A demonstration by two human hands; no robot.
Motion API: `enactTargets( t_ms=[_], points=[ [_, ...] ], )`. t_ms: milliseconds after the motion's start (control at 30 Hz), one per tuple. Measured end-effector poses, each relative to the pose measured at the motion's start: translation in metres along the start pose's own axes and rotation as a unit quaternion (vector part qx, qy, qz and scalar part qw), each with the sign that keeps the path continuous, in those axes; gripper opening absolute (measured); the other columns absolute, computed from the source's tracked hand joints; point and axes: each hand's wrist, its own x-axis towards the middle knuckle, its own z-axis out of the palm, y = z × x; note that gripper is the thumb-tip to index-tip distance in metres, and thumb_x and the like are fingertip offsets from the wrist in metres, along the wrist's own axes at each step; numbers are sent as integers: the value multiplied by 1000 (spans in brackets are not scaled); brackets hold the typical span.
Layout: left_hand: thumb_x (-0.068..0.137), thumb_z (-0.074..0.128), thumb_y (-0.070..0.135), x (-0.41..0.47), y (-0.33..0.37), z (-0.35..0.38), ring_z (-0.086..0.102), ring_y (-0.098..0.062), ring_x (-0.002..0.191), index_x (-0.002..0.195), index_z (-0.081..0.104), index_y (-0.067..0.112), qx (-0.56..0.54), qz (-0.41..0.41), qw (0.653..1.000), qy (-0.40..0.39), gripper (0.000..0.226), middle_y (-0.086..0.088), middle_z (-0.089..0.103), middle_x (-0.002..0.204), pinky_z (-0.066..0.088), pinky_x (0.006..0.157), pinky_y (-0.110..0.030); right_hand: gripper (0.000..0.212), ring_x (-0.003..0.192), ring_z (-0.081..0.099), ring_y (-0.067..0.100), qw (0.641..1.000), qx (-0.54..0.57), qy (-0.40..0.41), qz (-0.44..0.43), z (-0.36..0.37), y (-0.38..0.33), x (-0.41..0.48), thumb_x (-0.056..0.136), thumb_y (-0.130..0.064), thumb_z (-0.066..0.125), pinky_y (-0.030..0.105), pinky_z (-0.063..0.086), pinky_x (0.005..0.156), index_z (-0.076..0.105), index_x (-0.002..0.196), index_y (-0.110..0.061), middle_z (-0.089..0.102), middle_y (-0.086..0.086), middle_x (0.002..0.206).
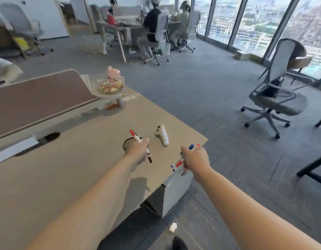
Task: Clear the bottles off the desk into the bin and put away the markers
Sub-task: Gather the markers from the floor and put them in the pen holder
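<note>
Desk: matt, smooth wood-look top. Markers in my hands: glossy plastic. Floor: rough grey carpet. Controller: smooth white plastic.

Both hands are out over the desk near its right corner. The left hand holds a marker just above a cup standing on the desk. To the right, the right hand holds a bunch of markers at the desk's right edge. Between and beyond the hands a controller lies on the desk. Farther back, at the far end, sits a bowl, with a divider to its left. A chair stands on the floor well off to the right. People sit at a table behind.
</note>
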Motion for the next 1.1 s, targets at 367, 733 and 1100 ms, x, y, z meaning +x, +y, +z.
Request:
enactTargets(
  t_ms=[367, 733, 1100],
  points=[
    [94, 46, 33, 101, -9, -45, 44, -20, 48, 66, 56, 13, -40, -82, 986, 142, 36, -4, 48, 55, 40, 60, -29, 8, 46, 42, 19, 989, 68, -122, 41, 108, -56, 133, 83, -15, 54, 31, 41, 51, 50, 78, -9, 49, 4, 46],
    [99, 38, 33, 132, -21, -23, 48, -22, 73, 74, 52, 12, 74, -107, 973, 190, 36, 5, 49, 62, 30, 64, -29, 25, 56, 45, 22, 983, -10, -184, -6, 169, -44, 164, 80, -22, 55, 34, 39, 58, 58, 60, -8, 52, 5, 51],
    [98, 36, 34, 125, -28, -15, 60, -19, 67, 83, 56, 12, 53, -127, 974, 180, 33, 4, 61, 59, 38, 53, -18, 13, 54, 56, 14, 962, -70, -251, -88, 171, -50, 158, 85, -19, 60, 25, 42, 56, 64, 85, -7, 63, 0, 60]
  ],
)
